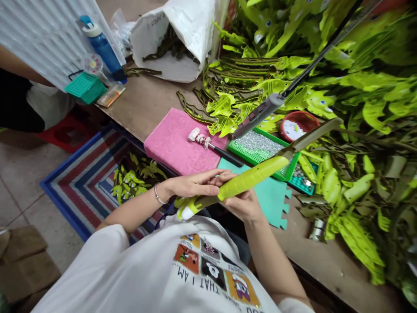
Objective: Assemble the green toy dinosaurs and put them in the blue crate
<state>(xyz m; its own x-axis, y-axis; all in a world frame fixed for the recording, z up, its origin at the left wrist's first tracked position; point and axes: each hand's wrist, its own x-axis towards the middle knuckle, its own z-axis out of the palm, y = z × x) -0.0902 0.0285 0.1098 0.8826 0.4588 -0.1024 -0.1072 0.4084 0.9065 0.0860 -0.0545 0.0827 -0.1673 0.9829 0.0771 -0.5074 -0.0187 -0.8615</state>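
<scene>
Across a scuffed wooden workbench heaped with lime-green foliage pieces (365,113), someone is working over a long lime-green ribbed plastic piece (250,178) held just above their white T-shirt (163,269). Its white-tipped end is pointing toward their chest, and its olive blade is reaching over a green tray of silver rhinestones (259,145). The left hand (195,183) is curling closed over the piece, while the right hand (244,205) is cupping it from below, its fingers partly hidden. A teal foam mat (263,195) is lying beneath the hands. Nearby, a grey corded tool (259,116) is lying against the foliage, and a black-handled tool (224,152) is resting on a pink textured mat (176,141). A slip could swing the blade into the tray, scattering rhinestones or knocking the grey tool aside.
</scene>
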